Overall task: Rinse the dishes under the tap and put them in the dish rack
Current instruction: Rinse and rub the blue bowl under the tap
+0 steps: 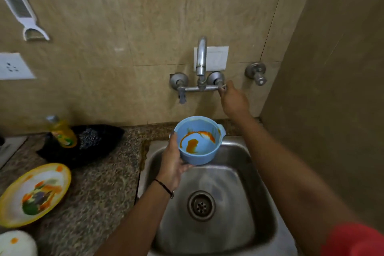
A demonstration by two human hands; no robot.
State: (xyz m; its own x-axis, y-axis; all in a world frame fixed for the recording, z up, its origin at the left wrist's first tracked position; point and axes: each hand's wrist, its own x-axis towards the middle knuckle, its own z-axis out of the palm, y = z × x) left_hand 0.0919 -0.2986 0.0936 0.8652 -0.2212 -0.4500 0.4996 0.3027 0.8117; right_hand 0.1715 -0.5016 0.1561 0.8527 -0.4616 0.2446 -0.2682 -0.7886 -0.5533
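My left hand (173,165) grips a light blue cup (198,141) by its left side, over the back of the steel sink (259,193). Orange sauce streaks the cup's inside. The cup sits below the wall tap (201,56), whose spout points down; no water shows. My right hand (233,100) reaches up to the tap's right handle (222,87), with its fingers closed on the handle. A yellow-rimmed plate (34,193) with food stains lies on the counter at the left. A white dish (16,243) with an orange spot sits at the bottom left corner.
A yellow soap bottle (61,131) and a steel scrubber (89,137) sit in a black tray (104,141) on the granite counter (99,193). A second valve (256,72) is on the wall to the right. A peeler (20,6) hangs upper left. No rack is in view.
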